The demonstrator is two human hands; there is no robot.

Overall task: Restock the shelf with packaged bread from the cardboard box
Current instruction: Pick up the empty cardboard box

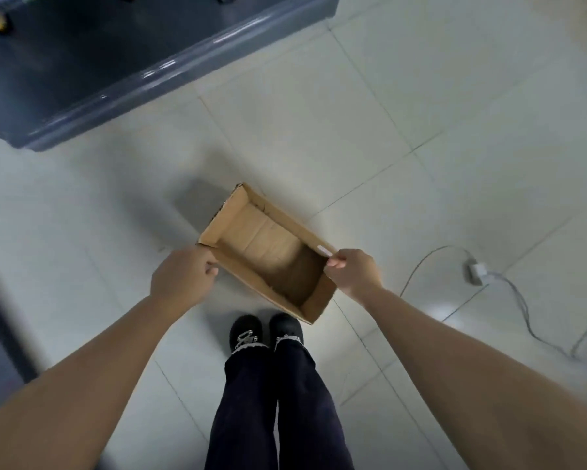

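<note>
1. The left hand (183, 276) curls its fingers over 1 corner of the cardboard box (225, 212); the right hand (353, 273) pinches the opposite rim, thumb inside; 2 grips likely keep it level.
2. The box seems lifted off the floor (420, 130), near the shelf (115, 79); no bread shows inside, so restocking looks done.

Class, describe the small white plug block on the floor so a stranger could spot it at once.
Start at the open cardboard box held over the pale tiled floor. Look right, past the right hand: the plug block lies on the tiles, the only chunky white lump among thin trailing cables.
</note>
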